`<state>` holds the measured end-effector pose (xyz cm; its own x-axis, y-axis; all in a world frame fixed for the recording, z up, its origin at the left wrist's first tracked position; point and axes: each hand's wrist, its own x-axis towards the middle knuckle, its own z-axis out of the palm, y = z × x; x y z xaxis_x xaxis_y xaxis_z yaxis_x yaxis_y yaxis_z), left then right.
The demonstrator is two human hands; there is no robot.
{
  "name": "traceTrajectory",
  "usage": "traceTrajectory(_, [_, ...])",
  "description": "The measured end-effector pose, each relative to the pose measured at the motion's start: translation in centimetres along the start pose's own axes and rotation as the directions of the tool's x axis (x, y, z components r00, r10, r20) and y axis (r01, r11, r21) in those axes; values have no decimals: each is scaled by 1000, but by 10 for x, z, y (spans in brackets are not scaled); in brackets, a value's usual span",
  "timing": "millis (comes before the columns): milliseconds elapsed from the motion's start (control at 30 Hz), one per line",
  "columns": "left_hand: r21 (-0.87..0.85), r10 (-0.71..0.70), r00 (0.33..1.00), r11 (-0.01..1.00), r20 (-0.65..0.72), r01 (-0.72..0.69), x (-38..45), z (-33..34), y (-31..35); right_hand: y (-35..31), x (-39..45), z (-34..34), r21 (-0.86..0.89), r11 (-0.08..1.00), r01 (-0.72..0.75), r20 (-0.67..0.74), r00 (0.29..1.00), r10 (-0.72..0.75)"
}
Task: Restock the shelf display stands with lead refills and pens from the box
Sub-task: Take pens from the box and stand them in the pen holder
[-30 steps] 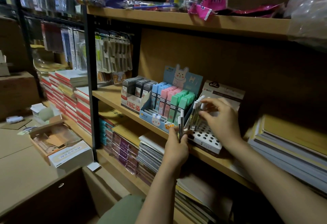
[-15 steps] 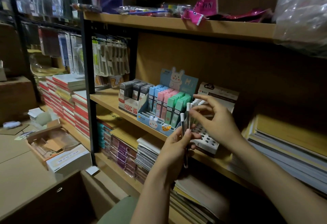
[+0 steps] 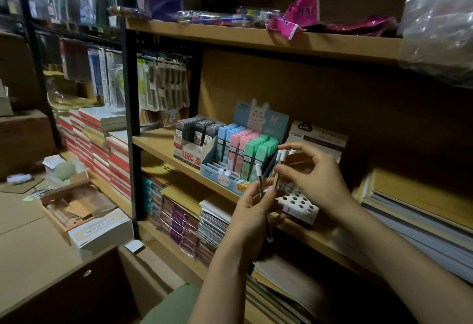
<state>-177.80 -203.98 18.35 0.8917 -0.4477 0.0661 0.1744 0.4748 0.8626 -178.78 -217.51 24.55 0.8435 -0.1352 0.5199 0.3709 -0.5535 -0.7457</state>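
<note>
My left hand [image 3: 252, 210] grips a slim white-capped pen [image 3: 261, 186] upright, just in front of the white pen stand [image 3: 298, 203] with round holes on the middle shelf. My right hand [image 3: 313, 176] hovers above that stand and pinches another white-capped pen [image 3: 277, 170] between thumb and fingers. A few more capped pens [image 3: 282, 155] stand in the rack behind it. Left of the stand, a blue bunny display [image 3: 238, 160] holds blue, pink and green lead refill cases. A white and red display [image 3: 190, 144] of dark refill cases sits further left.
An open cardboard box [image 3: 76, 208] rests on the brown counter at the left. Stacked notebooks [image 3: 179, 224] fill the shelf below, paper pads [image 3: 419, 211] lie to the right of the stand. The wooden shelf above [image 3: 256, 38] carries plastic packets.
My right hand left the stand's pens and came toward my left hand, taking hold of a pen there. My left hand rose a little with its pens.
</note>
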Motion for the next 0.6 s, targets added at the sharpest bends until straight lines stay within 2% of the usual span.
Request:
traceTrajectory(100, [70,-31,998,997,-51,35,2,-2,-2,-4,6,-6,-1,999,45,-74,996,-45])
traceTrajectory(200, [54,-96,988,993,-121,103,5,-4,-3,-4,13,-13,-58,994,91,-141,985,-98])
traceTrajectory(367, [-184,-238,945,963,-224,199,12,-4,-3,7,18,-13,-175,980,96,-197,972,-131])
traceTrajectory(433, [-194,-239,947,961,-214,199,12,-4,-3,13,19,-11,-166,983,80,-216,970,-115])
traceTrajectory(600, [-63,-171,966,985,-193,162,5,-10,-2,26,17,-8,-178,983,48,-223,971,-88])
